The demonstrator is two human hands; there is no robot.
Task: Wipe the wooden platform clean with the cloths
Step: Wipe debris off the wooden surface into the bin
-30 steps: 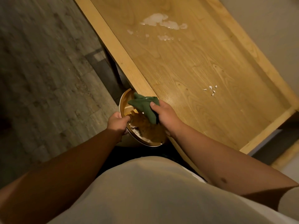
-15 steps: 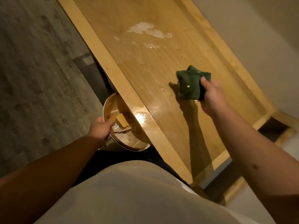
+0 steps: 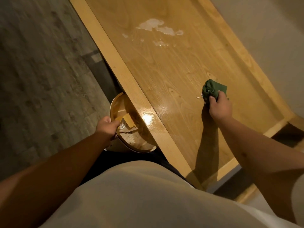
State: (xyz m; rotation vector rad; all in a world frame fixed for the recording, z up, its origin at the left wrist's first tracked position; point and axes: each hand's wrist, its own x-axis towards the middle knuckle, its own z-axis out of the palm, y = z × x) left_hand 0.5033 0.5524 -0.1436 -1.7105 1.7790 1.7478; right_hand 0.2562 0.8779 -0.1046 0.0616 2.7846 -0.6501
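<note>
one green cloth is bunched in the right hand, whose fingers are curled shut on it and press it to the platform, well in from the near rim. a few white crumbs lie just left of the cloth. one round bin is gripped at its rim by the left hand, fingers closed over the edge; it is held beside and partly under the platform's near edge. scraps are seen inside. one pale spill with smaller drops is seen farther up the platform.
</note>
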